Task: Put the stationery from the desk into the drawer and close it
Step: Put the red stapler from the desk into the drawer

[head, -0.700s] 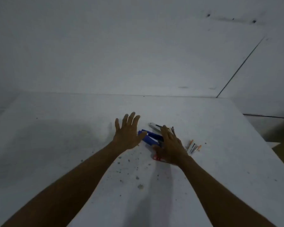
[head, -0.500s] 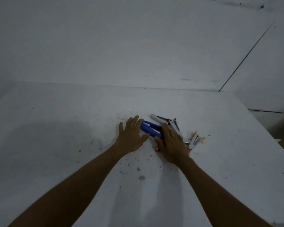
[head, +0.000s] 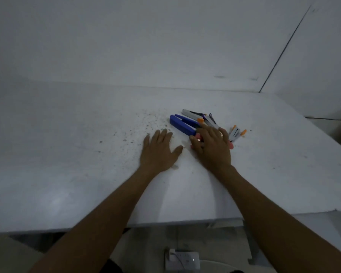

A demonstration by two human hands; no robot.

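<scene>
A small heap of stationery lies on the white desk (head: 67,174), right of centre. It holds a blue stapler-like tool (head: 182,125), grey and white pens (head: 193,114) and orange-tipped pens (head: 237,133). My right hand (head: 213,148) lies palm down on the near side of the heap, fingers spread, covering a pink item (head: 197,137). My left hand (head: 159,150) rests flat on the bare desk just left of the heap, fingers together, touching none of it. No drawer is in view.
Dark specks and crumbs dot the desk surface (head: 138,131) left of the heap. A white wall rises behind the desk. Below the front edge (head: 165,223), a white power strip (head: 182,260) lies on the floor beside metal desk legs.
My left hand has drawn back from the blue tool and now lies flat on bare desk. My right hand stays on the heap. The view has tilted down, showing the desk's front edge.
</scene>
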